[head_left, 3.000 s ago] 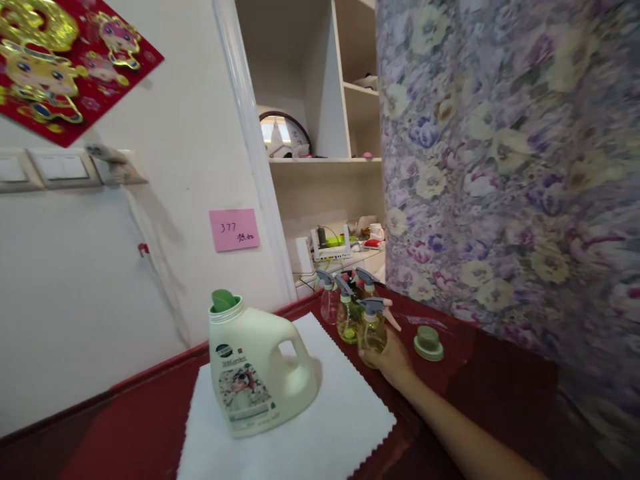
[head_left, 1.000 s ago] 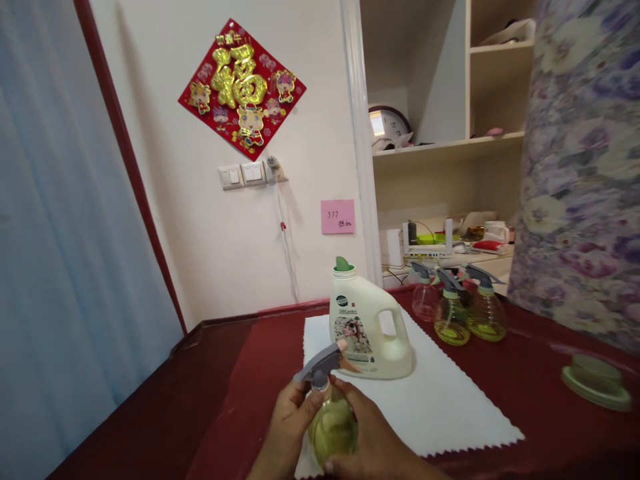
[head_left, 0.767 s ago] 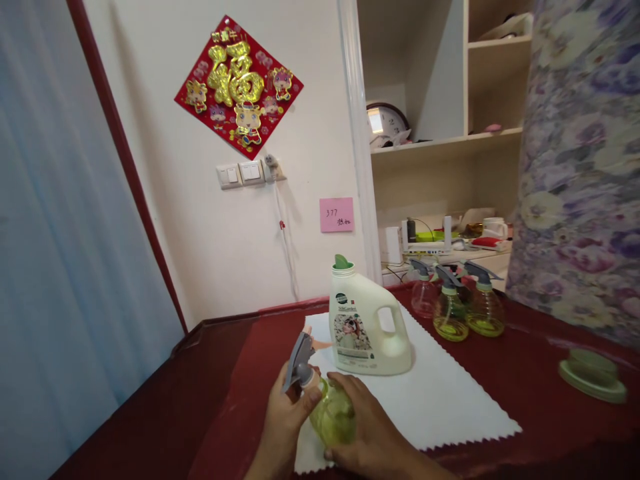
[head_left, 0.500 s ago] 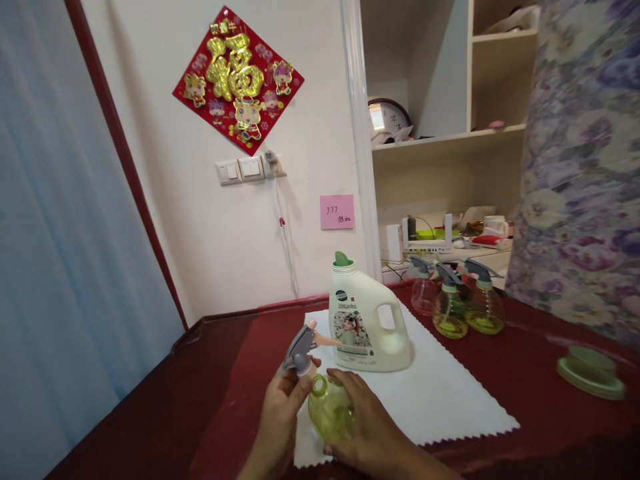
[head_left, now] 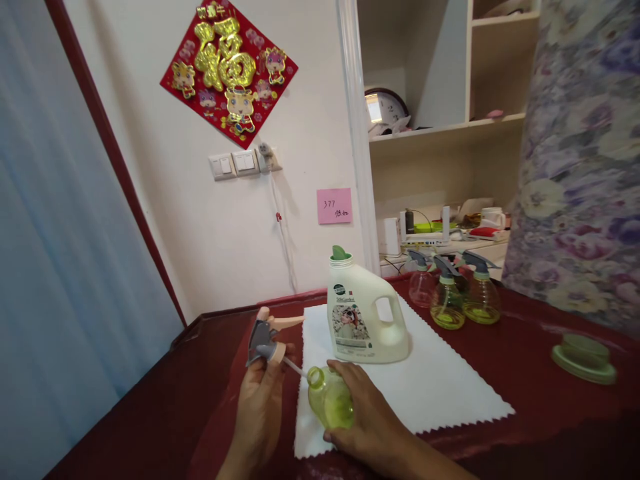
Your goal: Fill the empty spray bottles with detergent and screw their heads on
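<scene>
My right hand [head_left: 373, 420] is wrapped around a small yellow-green spray bottle [head_left: 330, 400] with its neck uncovered, resting on the near edge of a white cloth [head_left: 440, 387]. My left hand [head_left: 260, 407] grips the grey trigger sprayer head [head_left: 265, 337], lifted off to the bottle's left; its thin tube still reaches toward the neck. A cream detergent jug [head_left: 363, 313] with a green spout stands upright on the cloth just beyond my hands.
Three more spray bottles [head_left: 453, 293] stand at the back of the dark red table [head_left: 540, 400]. A green cap [head_left: 584, 357] lies at the right. A floral cloth [head_left: 580, 167] hangs on the right, shelves behind, a curtain on the left.
I brought one spray bottle from the back group to the front of the cloth. My left hand unscrewed the sprayer head and drew it up and to the left, off the bottle.
</scene>
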The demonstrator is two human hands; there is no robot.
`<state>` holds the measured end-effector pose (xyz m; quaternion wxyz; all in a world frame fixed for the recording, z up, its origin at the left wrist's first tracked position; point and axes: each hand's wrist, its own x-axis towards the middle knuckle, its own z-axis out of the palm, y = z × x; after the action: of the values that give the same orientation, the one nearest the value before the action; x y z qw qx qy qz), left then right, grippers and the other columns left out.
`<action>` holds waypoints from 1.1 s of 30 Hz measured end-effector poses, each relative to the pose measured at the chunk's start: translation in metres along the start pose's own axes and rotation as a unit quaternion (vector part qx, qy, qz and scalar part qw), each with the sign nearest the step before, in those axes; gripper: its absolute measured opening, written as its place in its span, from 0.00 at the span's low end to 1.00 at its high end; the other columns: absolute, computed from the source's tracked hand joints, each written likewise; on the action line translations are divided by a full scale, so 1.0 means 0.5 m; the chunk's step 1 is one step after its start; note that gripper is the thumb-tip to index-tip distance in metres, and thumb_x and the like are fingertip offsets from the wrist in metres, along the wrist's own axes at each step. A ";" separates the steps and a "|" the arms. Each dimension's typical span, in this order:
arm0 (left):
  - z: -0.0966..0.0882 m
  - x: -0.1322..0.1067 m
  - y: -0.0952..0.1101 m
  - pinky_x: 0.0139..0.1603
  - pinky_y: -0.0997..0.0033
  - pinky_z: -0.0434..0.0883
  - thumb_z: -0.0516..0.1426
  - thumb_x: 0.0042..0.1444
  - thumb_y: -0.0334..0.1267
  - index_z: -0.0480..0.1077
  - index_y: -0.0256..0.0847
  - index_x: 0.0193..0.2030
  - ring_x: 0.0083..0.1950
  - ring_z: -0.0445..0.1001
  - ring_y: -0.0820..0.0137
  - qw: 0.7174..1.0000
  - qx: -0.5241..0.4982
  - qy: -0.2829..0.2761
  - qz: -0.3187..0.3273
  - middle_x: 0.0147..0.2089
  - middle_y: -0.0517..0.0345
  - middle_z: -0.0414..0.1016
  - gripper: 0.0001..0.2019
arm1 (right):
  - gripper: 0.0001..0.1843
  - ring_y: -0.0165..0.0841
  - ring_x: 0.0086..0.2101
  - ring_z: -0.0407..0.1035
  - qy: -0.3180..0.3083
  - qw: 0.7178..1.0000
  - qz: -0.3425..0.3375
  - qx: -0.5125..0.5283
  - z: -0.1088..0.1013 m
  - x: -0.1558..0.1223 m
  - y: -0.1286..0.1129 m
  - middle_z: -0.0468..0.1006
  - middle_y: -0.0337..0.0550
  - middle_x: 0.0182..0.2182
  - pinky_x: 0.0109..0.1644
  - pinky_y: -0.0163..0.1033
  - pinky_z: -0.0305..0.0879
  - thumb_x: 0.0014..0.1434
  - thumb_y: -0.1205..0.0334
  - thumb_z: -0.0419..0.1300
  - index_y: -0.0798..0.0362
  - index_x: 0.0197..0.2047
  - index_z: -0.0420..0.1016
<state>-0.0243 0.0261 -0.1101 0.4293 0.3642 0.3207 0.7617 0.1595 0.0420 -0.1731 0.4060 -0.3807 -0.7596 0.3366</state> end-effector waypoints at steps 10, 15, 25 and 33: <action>-0.025 0.019 0.035 0.44 0.73 0.79 0.76 0.40 0.47 0.80 0.44 0.42 0.37 0.78 0.72 0.998 -0.040 0.007 0.038 0.36 0.62 0.79 0.23 | 0.52 0.52 0.64 0.60 -0.001 1.000 -0.006 0.001 -0.007 -0.004 -0.010 0.68 0.53 0.64 0.71 0.57 0.53 0.40 0.65 0.73 0.48 0.68 0.63; -0.020 0.009 0.060 0.43 0.72 0.80 0.76 0.42 0.45 0.78 0.49 0.50 0.36 0.76 0.73 0.997 -0.043 -0.025 0.063 0.35 0.66 0.77 0.27 | 0.52 0.52 0.64 0.60 0.000 1.000 -0.015 -0.004 -0.007 -0.004 -0.007 0.68 0.54 0.65 0.71 0.57 0.53 0.40 0.65 0.73 0.49 0.69 0.63; -0.051 0.044 0.062 0.37 0.78 0.80 0.72 0.51 0.39 0.78 0.46 0.53 0.35 0.80 0.73 0.994 -0.091 0.065 0.016 0.38 0.62 0.82 0.22 | 0.54 0.56 0.64 0.60 -0.017 1.000 -0.022 -0.013 -0.008 0.005 0.004 0.67 0.59 0.65 0.70 0.59 0.53 0.37 0.64 0.73 0.55 0.69 0.62; -0.070 0.064 0.056 0.29 0.75 0.82 0.49 0.72 0.30 0.79 0.42 0.42 0.29 0.81 0.75 0.964 -0.180 0.167 -0.104 0.37 0.60 0.83 0.17 | 0.49 0.59 0.63 0.63 0.015 1.000 0.008 0.014 0.004 0.029 0.090 0.71 0.61 0.62 0.68 0.61 0.57 0.40 0.64 0.71 0.55 0.67 0.67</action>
<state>-0.0766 0.0364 -0.0973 0.5054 0.1129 0.2814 0.8079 0.1660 0.0755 -0.2055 0.4202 -0.3862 -0.7453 0.3447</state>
